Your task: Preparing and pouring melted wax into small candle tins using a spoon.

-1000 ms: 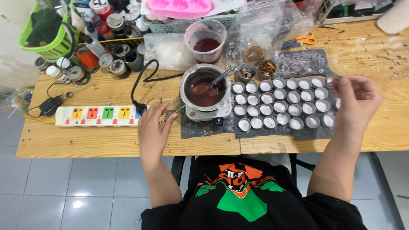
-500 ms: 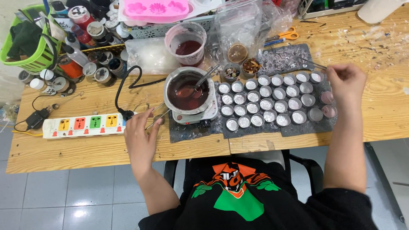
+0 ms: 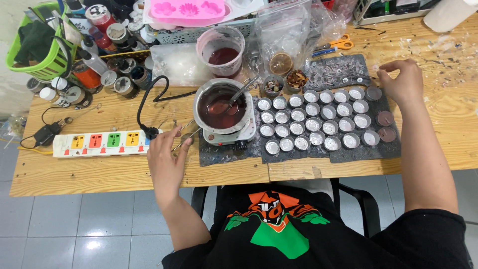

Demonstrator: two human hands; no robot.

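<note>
Nearest, at the desk front edge: left hand resting beside the small hotplate, grip closed lightly on thin metal tongs, thumb and forefinger pinching the near end, tips angled toward the pot. Held low and slanted, probably to stay ready beside the heat without touching it.

Just beyond: metal pot sitting on the hotplate, filled with dark red melted liquid, a spoon leaning inside with its handle pointing up and right. Black cord looping from the hotplate to the white power strip at the left, likely kept off to the side, away from the working mats.

To the right: rows of small round foil cups on dark mats, close to the pot, apparently for short carries of liquid. Most looking pale inside; three at the right end dark red.

Right hand at the far right corner of the cups, grip half closed, fingertips curled and pinched; whether holding something small or merely touching the mat, cannot tell.

Farther back: plastic cup with dark red residue, two little bowls of dried bits, clear bags, orange scissors, pink flower mould, green basket and assorted jars at the far left.
</note>
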